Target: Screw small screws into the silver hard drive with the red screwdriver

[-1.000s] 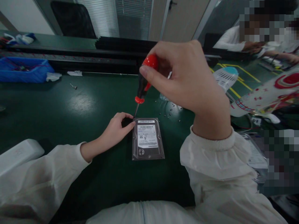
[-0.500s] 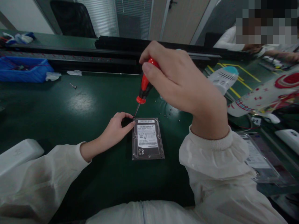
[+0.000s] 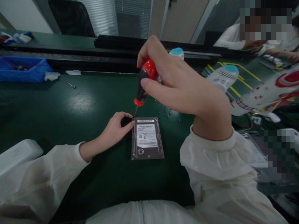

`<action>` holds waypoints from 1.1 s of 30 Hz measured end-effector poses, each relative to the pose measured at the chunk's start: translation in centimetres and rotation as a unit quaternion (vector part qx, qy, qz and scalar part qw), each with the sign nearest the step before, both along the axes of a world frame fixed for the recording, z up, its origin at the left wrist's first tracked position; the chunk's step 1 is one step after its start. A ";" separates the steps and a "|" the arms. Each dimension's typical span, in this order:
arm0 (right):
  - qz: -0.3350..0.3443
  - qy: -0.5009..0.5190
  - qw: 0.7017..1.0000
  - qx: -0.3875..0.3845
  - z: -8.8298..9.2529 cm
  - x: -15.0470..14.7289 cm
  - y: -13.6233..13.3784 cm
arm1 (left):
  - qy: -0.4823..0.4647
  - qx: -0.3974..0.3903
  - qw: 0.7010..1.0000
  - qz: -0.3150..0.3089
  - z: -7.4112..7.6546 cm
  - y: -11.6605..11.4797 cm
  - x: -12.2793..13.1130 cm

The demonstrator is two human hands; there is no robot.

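A hard drive (image 3: 147,137) with a white label lies flat on the green bench top, a silver ring near its lower left corner. My left hand (image 3: 116,127) reaches its upper left corner, thumb on the edge and index finger by the screwdriver's tip, gripping that corner. In my right hand (image 3: 173,81) is a red and black screwdriver (image 3: 141,88), its handle tilted up and to the right. The metal shaft runs down to the drive's upper left corner. Whether a screw sits under the tip is too small to tell.
Several loose screws (image 3: 168,115) lie beyond the drive to the right. A blue bin (image 3: 23,73) stands at the far left, a white box (image 3: 21,155) by my left sleeve. White bottle-like objects with blue tops (image 3: 221,76) are on the right. A co-worker sits at far right.
My right hand has turned the screwdriver handle and shifted its grip, with the fingers now a little further left. The tip stays at the same corner. The left hand and drive hold still.
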State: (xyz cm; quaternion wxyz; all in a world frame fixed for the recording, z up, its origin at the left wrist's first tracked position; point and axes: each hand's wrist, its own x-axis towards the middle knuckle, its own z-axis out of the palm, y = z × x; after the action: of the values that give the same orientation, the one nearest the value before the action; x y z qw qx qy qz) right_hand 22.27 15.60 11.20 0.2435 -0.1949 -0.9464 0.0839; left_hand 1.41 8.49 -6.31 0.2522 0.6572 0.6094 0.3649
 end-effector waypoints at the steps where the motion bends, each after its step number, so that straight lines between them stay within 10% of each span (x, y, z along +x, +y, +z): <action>1: -0.002 0.004 1.000 0.007 0.0 0.0 0.1 | 0.001 0.001 1.000 0.000 0.0 0.0 0.0; 33: -0.041 0.037 0.998 0.018 -0.5 -0.4 0.3 | 0.006 -0.010 1.000 -0.001 -0.2 0.0 -0.2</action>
State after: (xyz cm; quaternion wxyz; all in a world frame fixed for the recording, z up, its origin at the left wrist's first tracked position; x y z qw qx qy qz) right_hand 21.86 15.88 10.74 0.2850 -0.2262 -0.9293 0.0637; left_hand 1.23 8.50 -6.54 0.2556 0.6574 0.6137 0.3546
